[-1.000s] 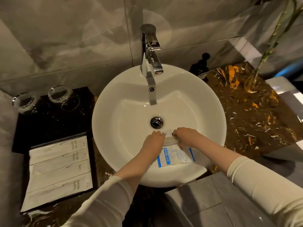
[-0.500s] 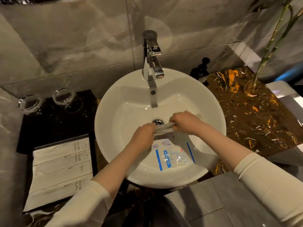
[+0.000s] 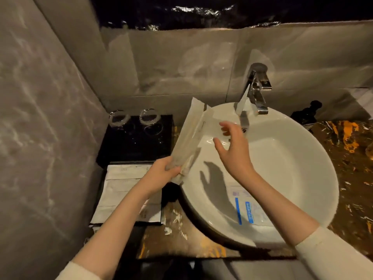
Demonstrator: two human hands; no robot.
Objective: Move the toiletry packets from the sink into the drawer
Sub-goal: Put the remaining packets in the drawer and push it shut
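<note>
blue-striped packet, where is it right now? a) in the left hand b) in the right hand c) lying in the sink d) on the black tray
c: the blue-striped packet lies flat in the sink, while the left hand grips long pale packets and the right hand is empty.

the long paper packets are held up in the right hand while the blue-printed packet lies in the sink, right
Not quite: the head view shows the left hand holding the long paper packets; the right hand is open above the sink. The blue-printed packet does lie in the sink.
</note>
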